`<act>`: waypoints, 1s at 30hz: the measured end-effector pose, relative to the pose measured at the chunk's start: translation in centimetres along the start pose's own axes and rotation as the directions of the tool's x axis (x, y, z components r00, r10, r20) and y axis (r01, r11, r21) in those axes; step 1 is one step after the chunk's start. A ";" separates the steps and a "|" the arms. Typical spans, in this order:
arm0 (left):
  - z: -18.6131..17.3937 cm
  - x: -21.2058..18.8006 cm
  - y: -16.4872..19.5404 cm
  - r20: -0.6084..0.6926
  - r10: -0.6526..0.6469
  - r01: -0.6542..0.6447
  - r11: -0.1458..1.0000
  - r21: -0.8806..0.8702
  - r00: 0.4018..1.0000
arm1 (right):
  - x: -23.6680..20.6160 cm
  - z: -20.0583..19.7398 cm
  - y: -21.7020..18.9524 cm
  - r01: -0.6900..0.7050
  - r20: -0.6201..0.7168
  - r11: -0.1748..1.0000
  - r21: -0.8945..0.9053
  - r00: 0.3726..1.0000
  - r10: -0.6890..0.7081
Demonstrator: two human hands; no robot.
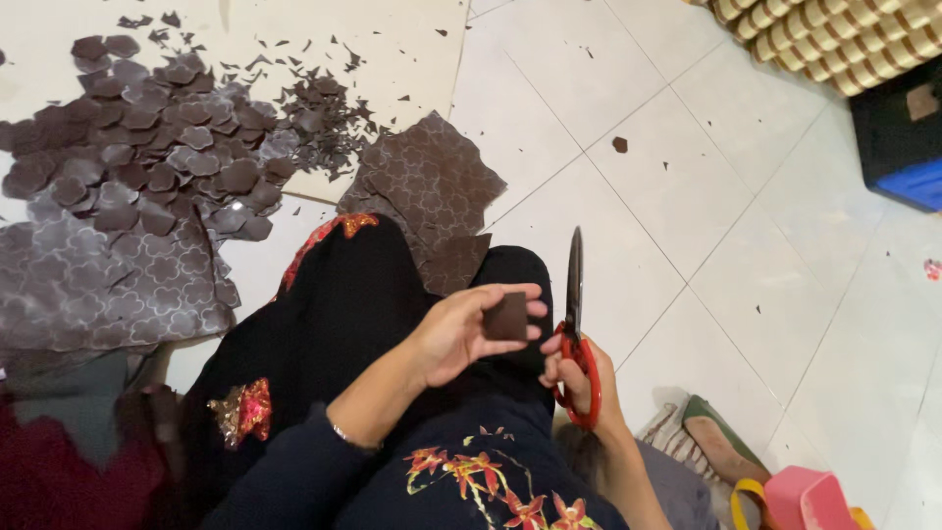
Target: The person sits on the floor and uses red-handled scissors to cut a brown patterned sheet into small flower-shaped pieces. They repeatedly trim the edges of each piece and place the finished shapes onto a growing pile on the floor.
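Left hand [461, 329] is raised palm-up, fingers pinched closed; right hand [579, 378] sits beside it, fingers curled shut, wrist bent.

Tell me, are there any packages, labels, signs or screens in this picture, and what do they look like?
No labels, signs or screens show.
Box-like container: upper right edge, black with a blue lower part and a tan patch on top.
Pink container: bottom right on the floor, boxy, with a yellow strap beside it; what it is cannot be told.
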State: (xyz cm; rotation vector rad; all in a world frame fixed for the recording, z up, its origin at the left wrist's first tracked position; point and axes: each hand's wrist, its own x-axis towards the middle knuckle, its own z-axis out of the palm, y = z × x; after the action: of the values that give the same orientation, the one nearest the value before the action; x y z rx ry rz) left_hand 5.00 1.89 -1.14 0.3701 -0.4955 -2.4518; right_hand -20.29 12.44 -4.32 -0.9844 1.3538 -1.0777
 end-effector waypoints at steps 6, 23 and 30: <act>4.4 -2.4 -1.0 0.175 0.346 -0.387 0.792 0.472 0.922 | -1.1 2.6 -2.1 0.233 0.065 0.972 -0.010 0.971 -0.232; 6.5 -4.1 -0.7 0.529 0.466 -0.610 0.028 0.792 0.709 | -2.6 3.6 -5.6 0.358 -0.011 0.908 0.216 0.931 -0.364; 6.2 -3.4 -1.5 0.326 0.531 -0.576 0.416 0.703 0.782 | -2.4 4.3 -5.4 0.340 -0.128 0.935 0.095 0.936 -0.328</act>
State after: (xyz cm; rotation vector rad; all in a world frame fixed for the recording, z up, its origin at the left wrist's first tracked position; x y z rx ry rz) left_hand 4.62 6.71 4.28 0.3901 -1.4718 -1.4598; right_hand -16.01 13.18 1.54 -1.1073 1.2203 -1.4703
